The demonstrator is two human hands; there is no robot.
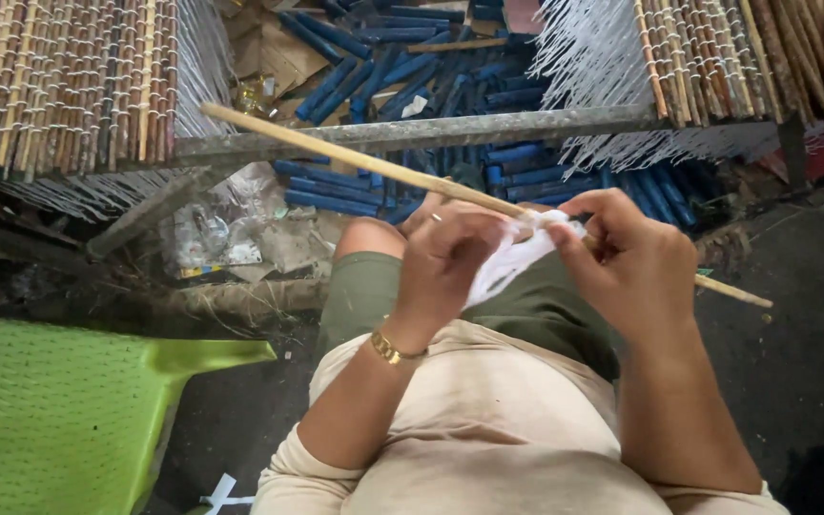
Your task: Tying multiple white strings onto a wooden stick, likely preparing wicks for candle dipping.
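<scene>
Over lap, hands grip stick.

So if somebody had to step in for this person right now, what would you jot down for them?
Left hand: grip closed around the white strip, pinching it against the stick.
Right hand: grip closed on the same white strip where it wraps the long bamboo stick.
Stick: lies slanted across the lap, its far end up left over the frame bar, its near end sticking out past the right hand.
Woven stick mats hang on the frame on both sides; blue rods are piled behind; a green plastic chair stands to the left.
Done: strip partly wound on the stick.
Left: whether it is tied cannot be told.
</scene>
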